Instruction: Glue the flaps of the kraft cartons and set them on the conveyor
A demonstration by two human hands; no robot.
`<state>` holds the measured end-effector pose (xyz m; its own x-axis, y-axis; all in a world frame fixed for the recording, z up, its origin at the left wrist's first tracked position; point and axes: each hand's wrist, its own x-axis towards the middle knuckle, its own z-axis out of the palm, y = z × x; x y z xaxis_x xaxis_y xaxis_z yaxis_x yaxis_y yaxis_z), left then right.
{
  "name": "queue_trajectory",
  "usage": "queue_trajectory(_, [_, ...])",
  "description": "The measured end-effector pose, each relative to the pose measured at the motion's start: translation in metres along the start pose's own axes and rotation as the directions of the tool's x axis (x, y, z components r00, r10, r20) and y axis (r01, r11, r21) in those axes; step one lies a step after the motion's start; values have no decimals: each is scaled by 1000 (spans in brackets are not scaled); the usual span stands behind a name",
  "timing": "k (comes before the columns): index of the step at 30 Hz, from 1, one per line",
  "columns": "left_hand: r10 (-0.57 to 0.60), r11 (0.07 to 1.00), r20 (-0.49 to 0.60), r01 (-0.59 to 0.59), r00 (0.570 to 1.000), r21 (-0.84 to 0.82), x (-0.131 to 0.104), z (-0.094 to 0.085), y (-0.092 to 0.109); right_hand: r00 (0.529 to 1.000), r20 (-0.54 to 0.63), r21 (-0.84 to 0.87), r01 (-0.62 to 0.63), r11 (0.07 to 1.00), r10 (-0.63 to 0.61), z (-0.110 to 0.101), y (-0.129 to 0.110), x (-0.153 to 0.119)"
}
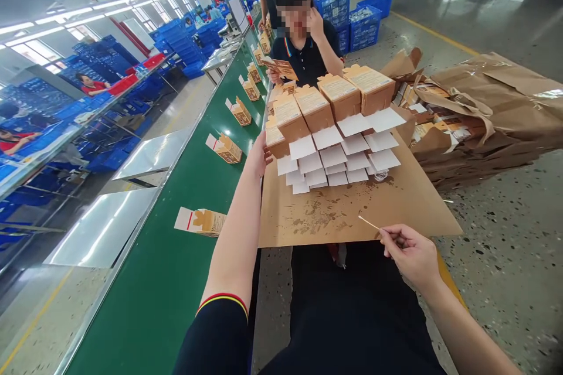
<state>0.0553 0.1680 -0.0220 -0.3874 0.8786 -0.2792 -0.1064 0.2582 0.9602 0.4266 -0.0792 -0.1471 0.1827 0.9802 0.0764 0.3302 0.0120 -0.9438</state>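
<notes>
My right hand [407,252] pinches a thin white-tipped stick, which looks like a cotton swab [368,222], over the near part of a brown cardboard sheet [413,199]. My left hand [263,155] is at the left end of a stack of small brown cartons, against the lowest visible carton [277,142] there; its fingers are mostly hidden. The stacked cartons [303,108] lie in layers with their white flaps [332,155] sticking out toward me. Dark wet-looking spots [319,217] mark the sheet. A small clear coiled item [380,176] lies beside the flaps.
A green conveyor belt [176,281] runs along my left, with several spaced cartons [229,149] on it. Across the stack, a person [303,41] holds a flat carton [284,68]. Brown paper bundles [497,111] stand at right. Blue crates [365,26] are behind.
</notes>
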Motion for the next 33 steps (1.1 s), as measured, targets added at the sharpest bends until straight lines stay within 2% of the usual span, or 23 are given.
queue_trajectory(3, [-36, 999, 34, 37, 999, -9, 9, 16, 3, 999, -39, 2, 7, 1000, -7, -5, -1, -2])
queue_trajectory(5, [9, 996, 5, -9, 1000, -83, 9, 14, 5, 998, -66, 13, 9, 1000, -8, -11, -2, 0])
queue_trajectory(8, [148, 964, -53, -156, 988, -217, -2, -8, 6, 994, -109, -23, 23, 999, -25, -25, -7, 13])
queue_trajectory(11, [324, 904, -53, -326, 944, -277, -30, -44, -2, 991, -116, -185, 49, 982, -71, -44, -15, 44])
queue_trajectory(13, [379, 892, -11, -368, 925, -261, -58, -67, -19, 991, -77, -340, 76, 937, -108, -55, -22, 72])
queue_trajectory(16, [281, 940, 52, -263, 958, -218, -103, -88, -64, 986, 60, -537, 161, 828, -153, -61, -29, 117])
queue_trajectory(20, [114, 968, 140, -78, 984, -239, -150, -88, -133, 964, 209, -640, 260, 723, -162, -51, -26, 161])
queue_trajectory(23, [54, 970, 159, -14, 986, -241, -168, -78, -167, 958, 248, -659, 277, 699, -146, -40, -21, 177])
queue_trajectory(25, [40, 974, 152, -4, 988, -228, -172, -73, -179, 956, 266, -673, 276, 686, -124, -38, -21, 181])
queue_trajectory(28, [38, 977, 123, -11, 992, -215, -171, -68, -186, 963, 254, -689, 243, 682, -87, -46, -29, 175])
queue_trajectory(31, [35, 978, 98, -13, 995, -210, -167, -66, -188, 985, 141, -661, 167, 732, -97, -57, -37, 149])
queue_trajectory(33, [21, 978, 83, -4, 996, -207, -165, -66, -189, 988, 93, -554, 155, 818, -124, -50, -39, 118])
